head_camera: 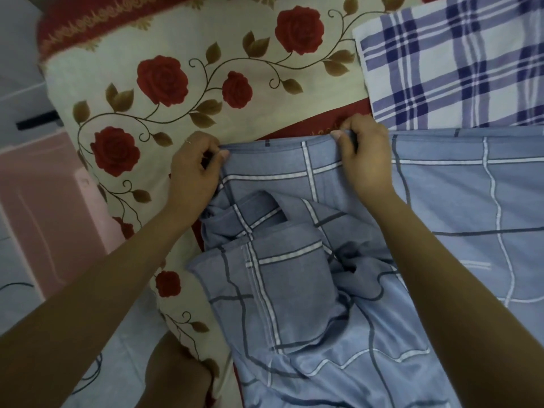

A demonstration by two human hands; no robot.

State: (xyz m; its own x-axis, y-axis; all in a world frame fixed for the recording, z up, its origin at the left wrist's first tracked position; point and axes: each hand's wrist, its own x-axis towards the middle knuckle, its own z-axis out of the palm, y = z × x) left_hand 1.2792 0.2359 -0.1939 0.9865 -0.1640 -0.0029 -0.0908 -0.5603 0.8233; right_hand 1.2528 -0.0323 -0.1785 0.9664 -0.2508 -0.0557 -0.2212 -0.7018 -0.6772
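Note:
A blue cloth with white and dark grid lines (294, 275) lies rumpled across the bed in front of me. My left hand (195, 169) pinches its far left corner between thumb and fingers. My right hand (363, 156) grips the cloth's far edge further right, fingers curled over the hem. Between my forearms the cloth is bunched in folds. To the right, the same blue pattern (471, 201) lies flat.
The bed is covered by a cream sheet with red roses (176, 83). A folded white and purple plaid cloth (456, 63) lies at the far right. A pink box (44, 207) stands on the floor beside the bed at left. My knee (173, 375) shows at bottom.

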